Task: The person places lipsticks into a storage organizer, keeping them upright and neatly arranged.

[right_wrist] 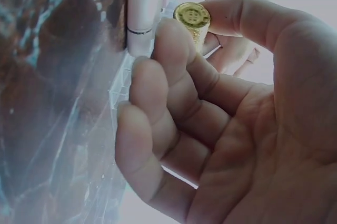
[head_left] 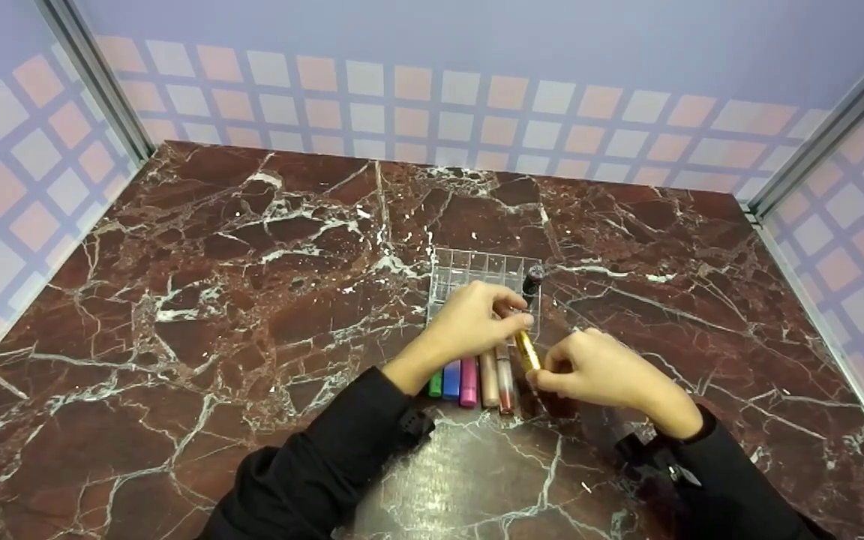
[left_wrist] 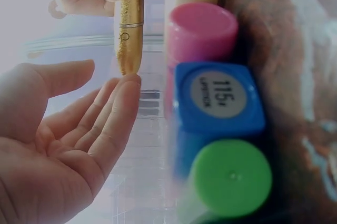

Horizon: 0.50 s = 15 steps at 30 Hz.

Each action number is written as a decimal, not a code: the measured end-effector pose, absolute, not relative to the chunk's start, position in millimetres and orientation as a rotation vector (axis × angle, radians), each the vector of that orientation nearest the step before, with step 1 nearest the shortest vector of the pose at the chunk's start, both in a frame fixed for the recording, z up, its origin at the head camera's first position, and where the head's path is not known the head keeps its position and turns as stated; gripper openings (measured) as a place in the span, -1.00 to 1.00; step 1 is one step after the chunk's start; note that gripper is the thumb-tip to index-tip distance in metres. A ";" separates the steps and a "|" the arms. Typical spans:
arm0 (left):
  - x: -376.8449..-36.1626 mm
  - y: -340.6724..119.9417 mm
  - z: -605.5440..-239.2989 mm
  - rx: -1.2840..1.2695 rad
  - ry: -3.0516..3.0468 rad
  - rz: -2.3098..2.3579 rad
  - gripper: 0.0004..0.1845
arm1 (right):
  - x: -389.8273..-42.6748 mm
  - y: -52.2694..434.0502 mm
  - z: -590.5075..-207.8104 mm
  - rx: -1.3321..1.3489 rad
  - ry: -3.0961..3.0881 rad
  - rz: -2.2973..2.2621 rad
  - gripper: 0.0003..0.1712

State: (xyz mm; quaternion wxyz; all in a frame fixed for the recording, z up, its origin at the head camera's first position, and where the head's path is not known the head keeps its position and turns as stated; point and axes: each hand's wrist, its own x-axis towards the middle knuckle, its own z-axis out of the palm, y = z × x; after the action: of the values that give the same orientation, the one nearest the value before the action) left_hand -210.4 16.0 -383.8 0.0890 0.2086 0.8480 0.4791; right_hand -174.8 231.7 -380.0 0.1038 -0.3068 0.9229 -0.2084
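Note:
My right hand (head_left: 601, 367) pinches a gold lipstick tube (head_left: 527, 351) between thumb and forefinger, with its round embossed end (right_wrist: 192, 15) facing the right wrist camera. The other fingers are loosely bent and hold nothing. My left hand (left_wrist: 68, 124) has its thumb spread from nearly straight fingers, whose tips are right at the tube's far, tapered end. Below both hands is a clear divided organizer (head_left: 469, 259), partly hidden by the left hand. Along its near side lie a green-capped tube (left_wrist: 231, 179), a blue lipstick (left_wrist: 218, 116) marked 115, and a pink tube (left_wrist: 202, 32).
Right of the pink tube lie a beige tube (head_left: 489, 382) and a clear-and-reddish tube (head_left: 505, 386). A dark-capped tube (head_left: 533, 279) stands at the organizer's right side. The dark red marbled table (head_left: 252, 337) is bordered by panels (head_left: 432, 90) with pink and white squares.

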 end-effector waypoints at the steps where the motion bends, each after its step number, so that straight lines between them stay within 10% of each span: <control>1: -210.6 15.3 -383.3 0.622 2.524 1.457 -0.69 | -174.4 231.5 -378.9 -0.902 2.728 -0.628 -0.65; 15: -216.2 13.2 -379.8 0.324 1.943 2.166 -0.65 | -173.6 224.1 -372.6 -0.823 2.888 -0.767 -0.72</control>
State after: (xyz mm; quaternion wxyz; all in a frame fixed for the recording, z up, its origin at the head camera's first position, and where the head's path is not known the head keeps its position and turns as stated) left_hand -216.2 13.2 -379.8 0.1067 0.1101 0.6599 0.7356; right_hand -173.6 224.1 -372.6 0.0208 -0.2655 0.9316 -0.2474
